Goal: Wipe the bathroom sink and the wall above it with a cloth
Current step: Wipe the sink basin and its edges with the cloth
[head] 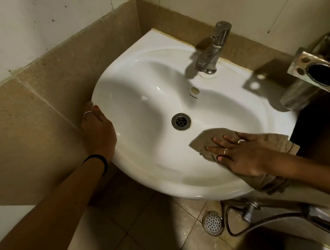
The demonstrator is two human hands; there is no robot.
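Observation:
A white ceramic sink [136, 91] is fixed in the corner, with a round metal drain [181, 121] in its bowl and a dull steel tap [213, 48] at its back. My right hand [242, 153] lies flat, fingers spread, pressing a beige cloth [212, 136] onto the near right side of the bowl; the cloth hangs over the front rim. My left hand [97, 130] grips the sink's left outer rim, fingers curled under it. The wall [228, 2] above the sink is white tile over a tan tile band.
A metal toothbrush and cup holder [321, 73] juts from the wall at the right, just above the sink's rim. Below the sink a hose and sprayer [271, 215] hang over the tiled floor, next to a round floor drain [212, 222].

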